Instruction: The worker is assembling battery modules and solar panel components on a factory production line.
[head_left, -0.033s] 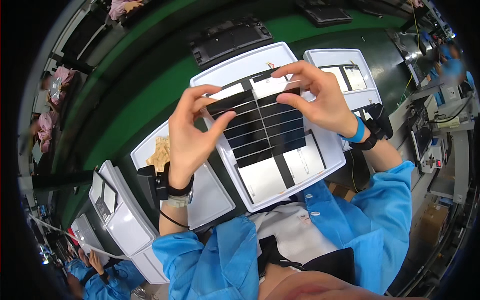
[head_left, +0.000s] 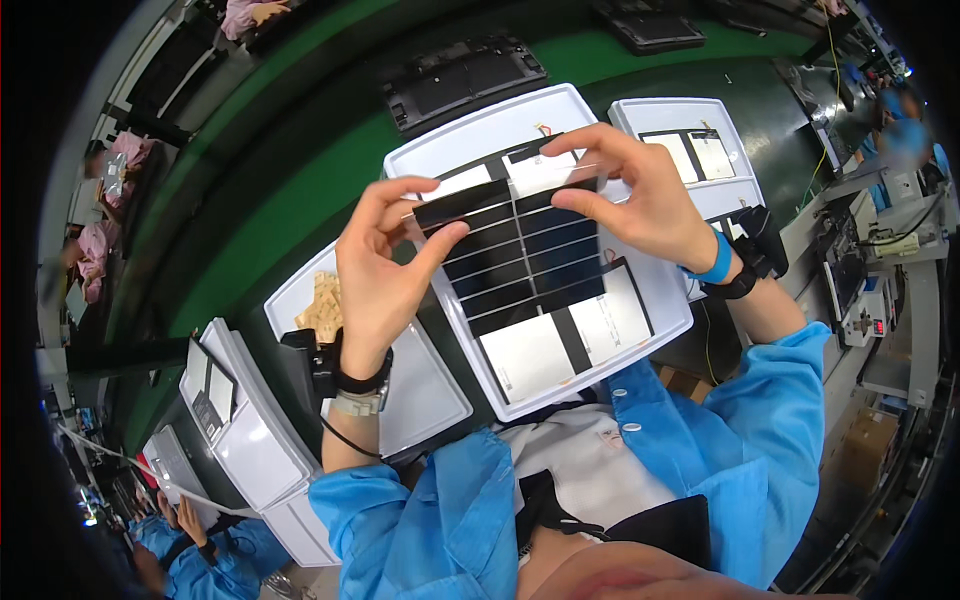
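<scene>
Between my two hands hangs a clear sheet carrying rows of black strips (head_left: 480, 262), split by a pale line down the middle. My left hand (head_left: 388, 255) pinches its upper left corner between thumb and fingers. At the upper right, my right hand (head_left: 645, 195) grips the sheet the same way. Below the sheet lies a white tray (head_left: 475, 375) holding flat white battery packs (head_left: 525, 362) with black bands. The sheet covers part of these packs, and a small wire end (head_left: 543, 129) shows at the tray's far edge.
To the right is another white tray (head_left: 668, 112) with similar packs. A tray (head_left: 435, 415) at the left carries a pile of tan pieces (head_left: 322, 305). Stacked trays (head_left: 265, 450) stand farther left. Black panels (head_left: 465, 80) lie on the green bench (head_left: 300, 170). Other people work nearby.
The lower end of the strip sheet has swung slightly left over the tray. Both hands keep their hold on it.
</scene>
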